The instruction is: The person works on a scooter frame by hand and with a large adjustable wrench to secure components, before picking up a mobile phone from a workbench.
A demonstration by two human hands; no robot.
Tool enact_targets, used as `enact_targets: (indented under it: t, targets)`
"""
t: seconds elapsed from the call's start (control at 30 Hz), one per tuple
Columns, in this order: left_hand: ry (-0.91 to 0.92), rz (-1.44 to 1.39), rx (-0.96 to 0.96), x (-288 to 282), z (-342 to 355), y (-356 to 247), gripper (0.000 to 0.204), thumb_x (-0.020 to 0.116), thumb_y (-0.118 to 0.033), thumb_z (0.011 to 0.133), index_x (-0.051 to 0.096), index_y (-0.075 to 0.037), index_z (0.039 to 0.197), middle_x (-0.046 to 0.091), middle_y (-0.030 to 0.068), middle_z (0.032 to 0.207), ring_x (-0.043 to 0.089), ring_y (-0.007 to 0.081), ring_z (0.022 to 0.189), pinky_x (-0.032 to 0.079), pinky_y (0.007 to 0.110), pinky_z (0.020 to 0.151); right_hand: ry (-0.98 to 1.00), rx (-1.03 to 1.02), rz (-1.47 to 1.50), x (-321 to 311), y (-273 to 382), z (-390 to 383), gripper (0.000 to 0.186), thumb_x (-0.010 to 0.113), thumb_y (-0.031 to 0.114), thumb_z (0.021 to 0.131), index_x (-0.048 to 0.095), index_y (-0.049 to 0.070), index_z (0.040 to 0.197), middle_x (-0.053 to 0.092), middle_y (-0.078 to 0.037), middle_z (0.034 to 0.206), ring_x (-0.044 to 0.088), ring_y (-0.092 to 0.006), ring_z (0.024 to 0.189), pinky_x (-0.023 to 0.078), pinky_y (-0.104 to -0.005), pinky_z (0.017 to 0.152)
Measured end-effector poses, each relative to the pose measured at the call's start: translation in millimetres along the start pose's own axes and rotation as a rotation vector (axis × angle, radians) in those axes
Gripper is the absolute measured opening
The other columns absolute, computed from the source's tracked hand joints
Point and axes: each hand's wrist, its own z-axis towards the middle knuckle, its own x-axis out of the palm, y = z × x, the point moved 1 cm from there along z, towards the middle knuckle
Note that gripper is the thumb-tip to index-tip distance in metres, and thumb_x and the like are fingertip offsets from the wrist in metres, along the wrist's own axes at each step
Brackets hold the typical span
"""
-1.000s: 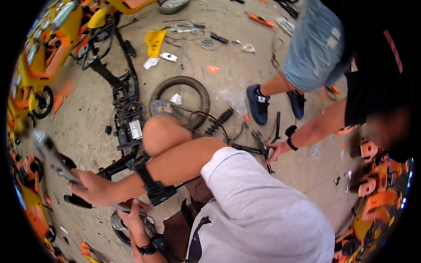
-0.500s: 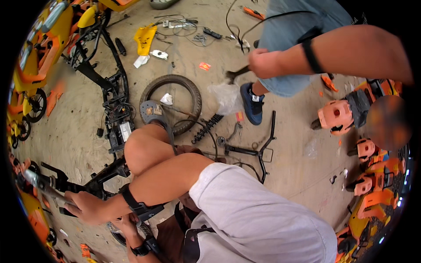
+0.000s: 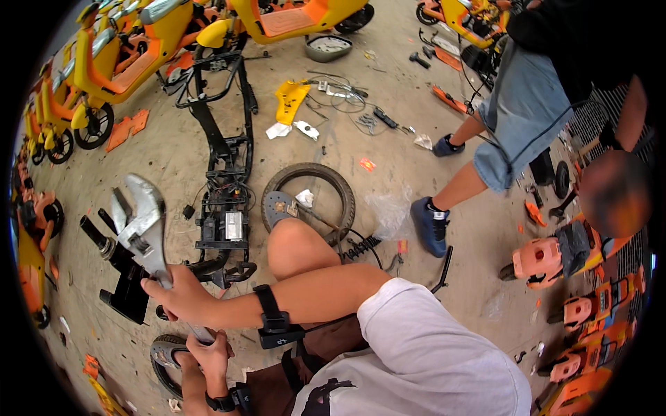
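Note:
A large silver adjustable wrench (image 3: 147,229) points up on the left, its jaws apart with nothing seen between them. My right hand (image 3: 182,297) is closed round the handle below the wrench head. Lower down, my left hand (image 3: 209,352) grips the end of the same handle. Just left of the wrench head stands a black tube with a threaded metal collar (image 3: 105,245), part of a bare black scooter frame (image 3: 225,163). The wrench head overlaps part of it in view; I cannot tell whether they touch.
A loose tyre (image 3: 331,173) lies beyond my right knee, with a shock absorber spring (image 3: 361,247) beside it. A co-worker in denim shorts (image 3: 531,104) stands at the right. Yellow and orange scooters (image 3: 114,76) line both sides. Cables, a yellow panel (image 3: 290,101) and plastic film (image 3: 390,211) litter the floor.
The wrench has swung from low at the left edge to upright and nearer. My left hand now grips its handle end. The co-worker's arm has withdrawn to the right. The view has shifted too.

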Motion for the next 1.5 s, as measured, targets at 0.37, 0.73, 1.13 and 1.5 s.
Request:
enact_targets:
  t: [0.37,0.73,1.13,1.5]
  targets:
    - [-0.012,0.387,0.040,-22.4,8.0,11.9,0.026,0.063,-0.009,0.063,0.058,0.002,0.086,0.054,0.0113,0.063,0.051,0.0164,0.055,0.045,0.034,0.054,-0.279,0.441,0.119,-8.5,-17.8,10.7,0.017,0.064,0.020,0.081,0.056,0.005,0.080,0.053,-0.004,0.067,0.054,-0.0153,0.056,0.049,-0.0345,0.055]
    - [0.019,0.185,-0.123,-19.2,-6.0,21.7,0.015,0.057,0.002,0.067,0.051,0.001,0.081,0.050,0.0020,0.057,0.048,0.0099,0.043,0.037,0.026,0.037,-0.114,0.488,-0.038,-20.4,-28.6,2.2,0.025,0.066,0.025,0.078,0.063,0.000,0.078,0.063,-0.009,0.067,0.063,-0.0175,0.058,0.049,-0.0308,0.056]
    - [0.264,0.087,-0.033,-10.1,-5.7,29.5,0.017,0.064,0.001,0.078,0.049,0.004,0.085,0.054,0.0064,0.053,0.054,0.0132,0.041,0.040,0.027,0.035,0.127,0.349,0.023,-31.4,-15.6,-5.7,0.025,0.065,0.020,0.082,0.055,0.000,0.070,0.058,-0.009,0.058,0.058,-0.0170,0.050,0.047,-0.0304,0.048]
    - [0.414,-0.331,-0.196,10.4,-15.4,29.3,0.031,0.059,-0.012,0.090,0.046,-0.001,0.065,0.045,0.0043,0.047,0.040,0.0123,0.037,0.030,0.026,0.038,0.330,0.319,-0.088,-19.2,2.7,-14.9,0.024,0.063,0.019,0.083,0.055,0.002,0.068,0.056,-0.005,0.053,0.057,-0.0146,0.044,0.041,-0.0265,0.043]
